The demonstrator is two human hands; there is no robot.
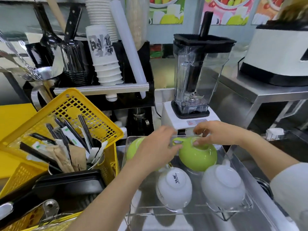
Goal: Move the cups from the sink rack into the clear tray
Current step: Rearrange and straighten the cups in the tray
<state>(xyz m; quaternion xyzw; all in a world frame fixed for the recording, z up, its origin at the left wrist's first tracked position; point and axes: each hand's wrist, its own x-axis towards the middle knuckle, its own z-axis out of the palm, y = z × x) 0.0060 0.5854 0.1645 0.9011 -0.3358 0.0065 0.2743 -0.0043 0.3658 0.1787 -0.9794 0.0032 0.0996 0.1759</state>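
Green and white cups sit upside down in the clear tray on the steel tabletop, in front of a blender. Both forearms reach forward over the tray. The right hand is palm down over the far green cup, its fingers curled loosely on the cup's upturned base, thumb toward the handle, pinching the foot rim. The left hand stretches flat and forward, its fingertips reaching the same cup's looped handle; whether they actually close on it is hard to make out. That hand covers most of a second green cup at the tray's far left, so only a curved edge shows. Two white cups lie side by side in the near row, one with small print on its base. To the left, a yellow basket holds wrapped straws and packets. The tray's near edge is cut off by blur, and a pale sleeve shows at the right border.
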